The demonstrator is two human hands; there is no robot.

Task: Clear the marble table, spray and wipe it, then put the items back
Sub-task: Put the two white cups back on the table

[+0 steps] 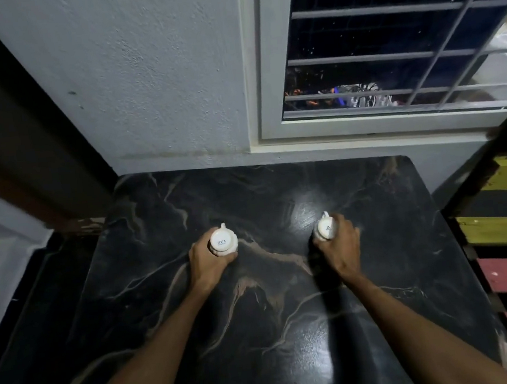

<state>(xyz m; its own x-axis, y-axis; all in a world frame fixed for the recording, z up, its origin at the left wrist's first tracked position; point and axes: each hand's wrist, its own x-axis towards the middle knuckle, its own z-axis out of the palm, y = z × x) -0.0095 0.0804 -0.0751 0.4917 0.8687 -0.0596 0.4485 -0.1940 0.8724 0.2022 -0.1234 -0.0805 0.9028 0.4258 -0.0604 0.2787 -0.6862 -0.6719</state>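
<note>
Fingers (229, 258) of left hand (209, 259) curl round left cup (221, 241), right hand (339, 242) round right cup (324, 228), both upturned on counter (259, 330); move them level, without sliding.

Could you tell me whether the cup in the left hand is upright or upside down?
Upside down: the white cup shows its flat printed base on top, with no open mouth visible.

a home, by the look: a dark marble table (261, 191) against a painted plaster wall (142, 78), below a barred window (357, 58).
</note>
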